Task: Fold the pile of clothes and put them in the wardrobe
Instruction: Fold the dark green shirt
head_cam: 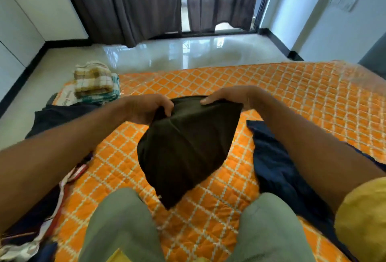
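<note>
left hand [146,108] grips dark garment [186,149] top edge | right hand [227,97] grips same edge | frame centre, above orange bed [292,94]

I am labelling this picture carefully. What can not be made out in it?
Head view:
- Dark garment: its kind; bunched and blurred.
- Right hand: fingers hidden under the garment.
- Blue cloth: partly covered by the right arm.
- Clothes pile: cut off by the left edge.
</note>
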